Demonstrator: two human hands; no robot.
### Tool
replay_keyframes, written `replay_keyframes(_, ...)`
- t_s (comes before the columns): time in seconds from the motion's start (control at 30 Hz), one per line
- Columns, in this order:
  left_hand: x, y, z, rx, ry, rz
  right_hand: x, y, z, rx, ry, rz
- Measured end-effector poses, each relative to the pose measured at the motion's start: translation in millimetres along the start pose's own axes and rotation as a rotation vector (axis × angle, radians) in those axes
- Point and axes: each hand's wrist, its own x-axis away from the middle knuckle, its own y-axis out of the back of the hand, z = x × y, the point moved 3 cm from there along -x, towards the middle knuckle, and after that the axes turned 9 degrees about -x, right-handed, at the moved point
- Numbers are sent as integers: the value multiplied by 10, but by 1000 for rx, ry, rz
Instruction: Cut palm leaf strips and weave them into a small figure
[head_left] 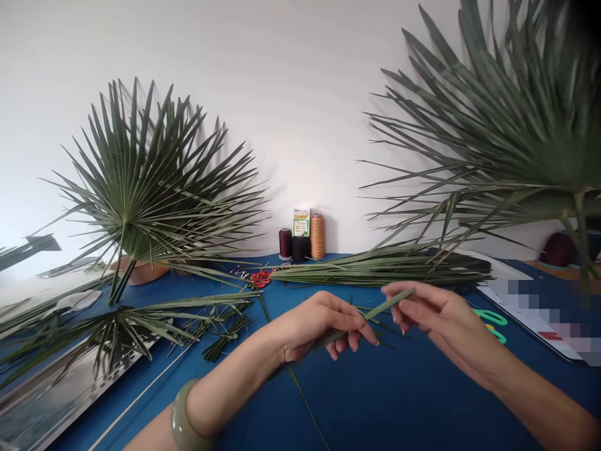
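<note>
My left hand (328,322) is closed, pinching a narrow green palm leaf strip (389,303) between thumb and fingers. The strip slants up to the right from the grip, and thinner strip ends show beneath it. At its far end is my right hand (429,319), fingers loosely curved and apart. The strip's tip passes in front of these fingers without being visibly pinched. Both hands are above the blue tabletop (375,401). A long thin leaf strand (307,404) runs down the table below my left wrist, which wears a pale green bangle (184,416).
Behind the hands lies a bundle of long palm leaves (375,268) beside a red rose patch (260,279). Thread spools (318,237) stand by the wall. Large palm fans rise at left (136,181) and right (526,125). Green-handled scissors (493,318) lie right; small leaf pieces (225,338) lie left.
</note>
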Motion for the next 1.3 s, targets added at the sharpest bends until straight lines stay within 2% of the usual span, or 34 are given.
replay_keyframes(0.07,-43,-57,69,62,54,30,27,-46,-26,-53,-67,3)
replay_keyframes(0.1,-74,-77,105,91,70,5,34,-55,-46,-70,-91,-21)
replay_keyframes(0.23,-189,-95,198,116,12,-224,43,-24,-140,-97,-157,-131)
replay_keyframes(0.37,-211,-81,223,144,10,-289,70,-5,-179,-106,-184,-151)
replay_keyframes(0.5,-175,-79,219,209,34,-281,103,-48,-185,-122,-181,-110)
replay_keyframes(0.77,-95,-195,154,346,78,-175,181,-126,-127,-173,-146,-76)
replay_keyframes(0.83,-77,-243,126,358,72,-143,200,-140,-101,-192,-141,-80)
replay_keyframes(0.93,-55,-289,74,318,22,-165,218,-144,-93,-215,-140,-97)
replay_keyframes(1.07,-41,-288,45,251,-14,-188,224,-128,-117,-228,-154,-95)
replay_keyframes(1.3,-67,-245,90,323,11,-78,207,-124,-95,-279,-189,-53)
